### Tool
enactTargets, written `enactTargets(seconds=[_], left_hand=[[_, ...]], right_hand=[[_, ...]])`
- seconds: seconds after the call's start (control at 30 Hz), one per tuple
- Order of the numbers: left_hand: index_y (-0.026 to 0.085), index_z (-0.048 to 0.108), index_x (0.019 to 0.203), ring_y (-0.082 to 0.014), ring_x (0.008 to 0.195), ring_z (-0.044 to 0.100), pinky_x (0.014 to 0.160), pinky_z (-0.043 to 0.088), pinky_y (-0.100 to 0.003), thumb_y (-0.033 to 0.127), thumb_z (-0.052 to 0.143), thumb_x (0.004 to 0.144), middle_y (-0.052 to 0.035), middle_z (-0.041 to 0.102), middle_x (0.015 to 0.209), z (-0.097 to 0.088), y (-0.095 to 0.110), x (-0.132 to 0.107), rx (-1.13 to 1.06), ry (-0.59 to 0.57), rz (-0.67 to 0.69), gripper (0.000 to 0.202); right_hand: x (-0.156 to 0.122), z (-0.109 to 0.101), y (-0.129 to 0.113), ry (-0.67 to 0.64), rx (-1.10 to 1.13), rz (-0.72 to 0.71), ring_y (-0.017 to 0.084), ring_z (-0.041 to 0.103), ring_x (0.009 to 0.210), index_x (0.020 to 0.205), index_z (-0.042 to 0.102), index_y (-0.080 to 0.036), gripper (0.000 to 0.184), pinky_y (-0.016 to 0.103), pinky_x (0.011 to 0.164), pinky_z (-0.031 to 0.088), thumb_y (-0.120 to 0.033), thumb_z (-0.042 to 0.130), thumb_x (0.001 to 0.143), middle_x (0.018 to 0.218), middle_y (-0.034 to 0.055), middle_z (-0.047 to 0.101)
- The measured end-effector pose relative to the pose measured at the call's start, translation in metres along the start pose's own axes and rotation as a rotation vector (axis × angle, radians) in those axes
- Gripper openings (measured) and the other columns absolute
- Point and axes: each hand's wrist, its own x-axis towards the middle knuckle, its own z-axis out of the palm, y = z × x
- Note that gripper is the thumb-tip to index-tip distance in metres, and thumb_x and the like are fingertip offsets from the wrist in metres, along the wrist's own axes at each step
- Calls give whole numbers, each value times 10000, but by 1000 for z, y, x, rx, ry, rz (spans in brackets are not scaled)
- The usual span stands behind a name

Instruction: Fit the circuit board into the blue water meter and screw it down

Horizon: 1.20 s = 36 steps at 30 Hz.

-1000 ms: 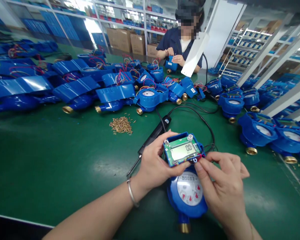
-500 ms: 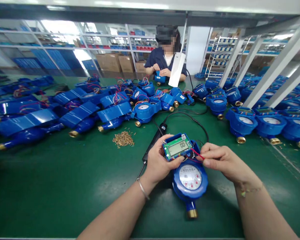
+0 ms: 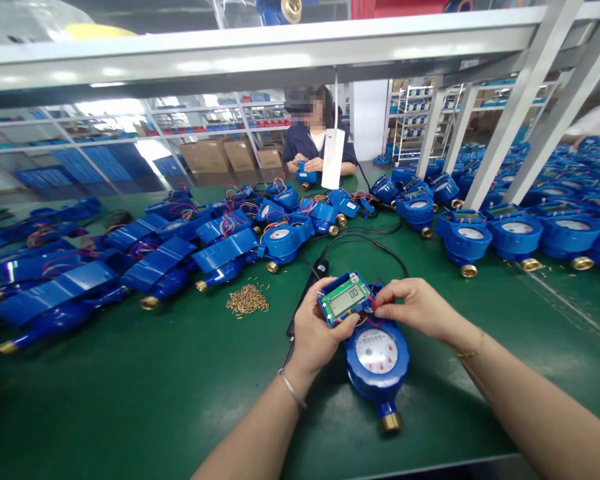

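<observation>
One display (image 3: 345,299) beside one meter (image 3: 377,360)
The display is grasped by the left hand (image 3: 314,337); wires (image 3: 373,305) at its three o'clock, by the right hand (image 3: 416,305).

Near: 2 bare hands, left hand (image 3: 314,333) and right hand (image 3: 414,308). 1 green circuit board with grey LCD (image 3: 347,300), 1 open blue plastic housing (image 3: 362,280). 1 round blue water meter with white dial and brass threaded end (image 3: 377,377). 1 black cylindrical screwdriver (image 3: 310,283). 1 heap of small brass screws (image 3: 247,300), too many to count. Right: 4 blue meters in the front row (image 3: 515,235), last cut off; rows behind overlap, no count. 4 grey metal posts (image 3: 543,110). Left: over ten blue meters (image 3: 163,267), exact number hidden. Far: 3 brown cardboard boxes (image 3: 240,155), 1 white hanging panel (image 3: 333,160), 1 co-worker in dark blue (image 3: 295,141).
</observation>
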Motion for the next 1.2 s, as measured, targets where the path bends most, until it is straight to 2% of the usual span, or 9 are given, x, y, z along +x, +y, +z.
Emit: enactTargets(seconds=[0.13, 0.3, 0.43, 0.63, 0.73, 0.8, 0.87, 1.0, 1.2], left_hand=[[162, 528, 1136, -247, 952, 703, 848, 589, -348, 356, 802, 607, -95, 696, 1062, -2, -4, 0, 30, 0, 15, 626], [169, 520, 1155, -248, 932, 710, 818, 605, -346, 343, 784, 631, -95, 699, 1055, -7, -5, 0, 92, -6, 28, 612], [168, 532, 1163, -260, 957, 705, 828, 607, -357, 389, 782, 634, -113, 690, 1100, -9, -4, -1, 139, -17, 56, 625], [184, 579, 1188, -321, 1257, 535, 1062, 464, -458, 354, 790, 651, -126, 633, 1243, -12, -4, -5, 324, -10, 170, 602], [181, 568, 1216, -332, 1301, 486, 1091, 426, -497, 344, 803, 642, -124, 658, 1206, -13, -3, -6, 389, -51, 244, 641], [184, 552, 1235, -331, 1292, 497, 1114, 398, -514, 349, 809, 635, -112, 670, 1187, -13, -1, -7, 421, -74, 287, 673], [183, 541, 1238, -328, 1270, 521, 1125, 389, -513, 357, 809, 633, -106, 679, 1172, -12, 2, -6, 442, -79, 309, 684], [176, 527, 1219, -309, 1151, 623, 1131, 386, -517, 338, 812, 637, -112, 690, 1157, -12, 5, -3, 467, -104, 360, 667], [166, 487, 1227, -260, 1010, 699, 1138, 370, -500, 405, 830, 634, -129, 709, 1114, -14, -3, 2, 449, -200, 476, 725]], right_hand=[[13, 21, -1, 38, -55, 70, 127, 605, 682, 797, 632, -129, 217, 295, 702, 498, -334, 680, 849, 733, -6, 639], [22, 27, -10, 16, -98, 58, 120, 582, 643, 749, 626, -135, 189, 305, 719, 483, -290, 701, 828, 677, -31, 611], [13, 23, -8, 116, -103, -30, 140, 572, 717, 708, 636, -175, 108, 307, 752, 432, -186, 737, 743, 685, -35, 609], [-20, 2, -1, 330, -13, -182, 159, 572, 821, 777, 624, -200, 165, 297, 746, 457, -335, 706, 824, 834, 15, 605], [-23, -4, -5, 443, -68, -246, 170, 541, 1008, 981, 621, -231, 132, 315, 868, 434, -284, 667, 869, 1047, 36, 576], [-20, -2, -10, 386, -129, -315, 178, 488, 1167, 1158, 570, -253, 269, 333, 988, 396, -239, 632, 896, 1222, 43, 542], [-16, 2, -14, 288, -166, -367, 155, 493, 1185, 1205, 539, -247, 290, 300, 1017, 392, -193, 584, 924, 1235, 31, 559], [-17, 5, -13, 278, -191, -340, 91, 591, 934, 1049, 588, -235, 142, 178, 820, 460, -153, 553, 938, 985, -13, 627], [-23, 2, -11, 239, -177, -193, 84, 578, 802, 955, 585, -229, 93, 164, 703, 459, -166, 517, 956, 887, -14, 602]])
